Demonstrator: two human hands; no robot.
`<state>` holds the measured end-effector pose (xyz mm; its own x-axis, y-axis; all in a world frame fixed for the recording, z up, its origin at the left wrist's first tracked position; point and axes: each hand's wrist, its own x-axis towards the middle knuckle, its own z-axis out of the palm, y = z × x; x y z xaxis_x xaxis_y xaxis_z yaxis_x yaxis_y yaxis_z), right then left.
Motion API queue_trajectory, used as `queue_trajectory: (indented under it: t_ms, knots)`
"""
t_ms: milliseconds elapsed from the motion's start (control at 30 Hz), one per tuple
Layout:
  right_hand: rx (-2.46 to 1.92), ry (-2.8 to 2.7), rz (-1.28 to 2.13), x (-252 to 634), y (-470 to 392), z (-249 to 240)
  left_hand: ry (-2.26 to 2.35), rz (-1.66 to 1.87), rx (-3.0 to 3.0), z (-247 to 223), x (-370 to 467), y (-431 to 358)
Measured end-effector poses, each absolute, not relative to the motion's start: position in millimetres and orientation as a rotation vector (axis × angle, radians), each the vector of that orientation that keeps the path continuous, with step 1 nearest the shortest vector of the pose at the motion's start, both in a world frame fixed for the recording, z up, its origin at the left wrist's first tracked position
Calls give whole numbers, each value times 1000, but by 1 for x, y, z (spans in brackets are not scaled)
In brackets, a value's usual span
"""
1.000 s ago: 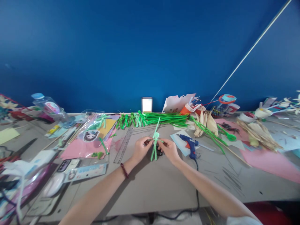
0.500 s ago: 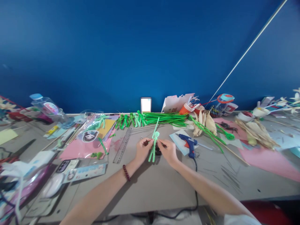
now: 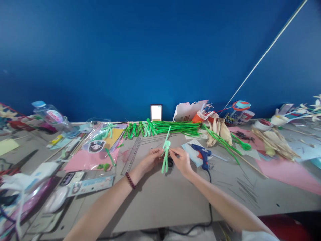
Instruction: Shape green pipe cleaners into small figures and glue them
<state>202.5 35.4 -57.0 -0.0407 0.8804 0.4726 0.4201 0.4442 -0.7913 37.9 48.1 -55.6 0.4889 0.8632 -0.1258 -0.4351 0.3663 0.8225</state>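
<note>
Between my hands is a pale green pipe-cleaner figure (image 3: 166, 154) with a round head, two legs hanging down and one long stem sticking up. My left hand (image 3: 153, 158) pinches it from the left side at body height. From the right, my right hand (image 3: 181, 160) closes thumb and fingers on the same figure. A small dark round object (image 3: 170, 163) lies on the table partly behind it. Several similar green pipe-cleaner figures (image 3: 140, 129) lie in a row at the back, beside a bundle of green pipe cleaners (image 3: 178, 128).
A blue hot glue gun (image 3: 203, 154) rests right of my hands, its cord running to the front edge. A clear ruler (image 3: 131, 155) lies to the left. Farther left are a plastic bag over pink paper (image 3: 82, 160) and a bottle (image 3: 51, 115). Dried husks (image 3: 219, 132) stand at right.
The figure's legs have swung slightly right and closer together. My left hand has turned a little, its wrist shifting left; my right hand has barely moved.
</note>
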Motion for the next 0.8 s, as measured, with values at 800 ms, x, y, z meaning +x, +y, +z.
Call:
queue_trajectory:
  t_ms: [800]
  knots:
    - [-1152,-1752,382,205,33,-57,805,910,995,-56,40,47]
